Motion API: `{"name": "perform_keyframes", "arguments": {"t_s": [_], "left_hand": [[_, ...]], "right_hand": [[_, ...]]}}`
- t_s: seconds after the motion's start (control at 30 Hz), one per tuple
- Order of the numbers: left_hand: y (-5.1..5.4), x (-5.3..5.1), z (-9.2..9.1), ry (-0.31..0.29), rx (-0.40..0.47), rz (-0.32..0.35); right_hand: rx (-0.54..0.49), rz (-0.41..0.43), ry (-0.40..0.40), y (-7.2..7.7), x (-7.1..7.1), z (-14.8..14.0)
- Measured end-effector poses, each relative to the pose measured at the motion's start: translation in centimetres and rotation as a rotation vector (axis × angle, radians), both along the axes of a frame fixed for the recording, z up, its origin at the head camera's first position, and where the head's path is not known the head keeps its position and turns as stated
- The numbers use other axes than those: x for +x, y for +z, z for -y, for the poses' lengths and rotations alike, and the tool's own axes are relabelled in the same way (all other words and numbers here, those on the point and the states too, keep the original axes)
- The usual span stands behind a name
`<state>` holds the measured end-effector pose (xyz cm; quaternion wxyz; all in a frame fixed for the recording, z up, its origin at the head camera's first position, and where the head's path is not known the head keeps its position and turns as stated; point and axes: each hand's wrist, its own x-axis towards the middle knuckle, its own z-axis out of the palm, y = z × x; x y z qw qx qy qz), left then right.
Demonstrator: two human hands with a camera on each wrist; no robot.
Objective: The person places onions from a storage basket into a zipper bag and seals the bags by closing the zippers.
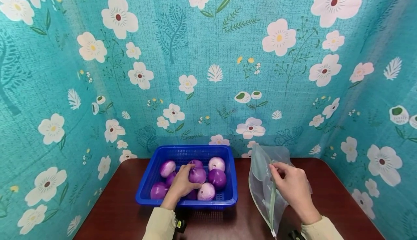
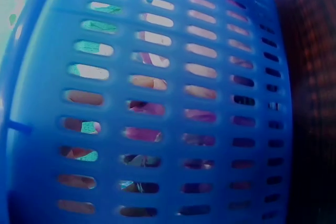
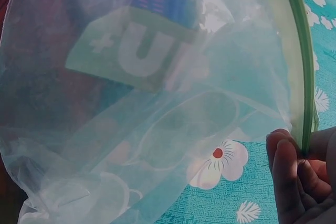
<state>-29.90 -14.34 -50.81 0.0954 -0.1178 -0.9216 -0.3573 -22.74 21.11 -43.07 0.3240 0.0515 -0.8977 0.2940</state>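
Observation:
Several purple onions (image 1: pixel 217 179) lie in a blue plastic basket (image 1: pixel 232 182) on the table. My left hand (image 1: pixel 183 182) reaches over its near rim and grips one onion (image 1: pixel 197 175), fingers on its far side and thumb on the near side. In the left wrist view the slotted basket wall (image 2: pixel 173 93) hides most of that hand. To the right, a clear zip bag (image 1: pixel 260 175) with a green closure strip (image 3: pixel 302 40) hangs from my right hand (image 1: pixel 293 185). Thumb and fingers pinch the strip, as the right wrist view (image 3: pixel 302 174) shows.
The dark red-brown table (image 1: pixel 110 203) carries the basket left of centre and the bag on the right. A teal flowered cloth (image 1: pixel 208 70) encloses the back and both sides. The basket's raised rim stands around the onions.

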Motion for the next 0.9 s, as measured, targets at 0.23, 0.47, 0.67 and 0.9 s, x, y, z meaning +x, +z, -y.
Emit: {"name": "perform_keyframes", "arguments": {"t_s": [0.23,0.47,0.67,0.9], "left_hand": [[-0.06,-0.15,-0.12,-0.008,-0.022,0.026],[-0.23,-0.13,-0.09,0.003,-0.026,0.025],[-0.15,-0.09,-0.18,0.007,-0.028,0.016],[0.17,0.23,-0.19,0.017,-0.039,-0.051]], "right_hand": [[-0.005,-0.009,0.005,-0.11,0.02,-0.02],[-0.006,-0.007,0.009,-0.10,-0.03,-0.01],[-0.005,-0.018,0.013,-0.16,-0.06,-0.06],[-0.009,-0.003,0.014,-0.15,-0.12,-0.07]]}}
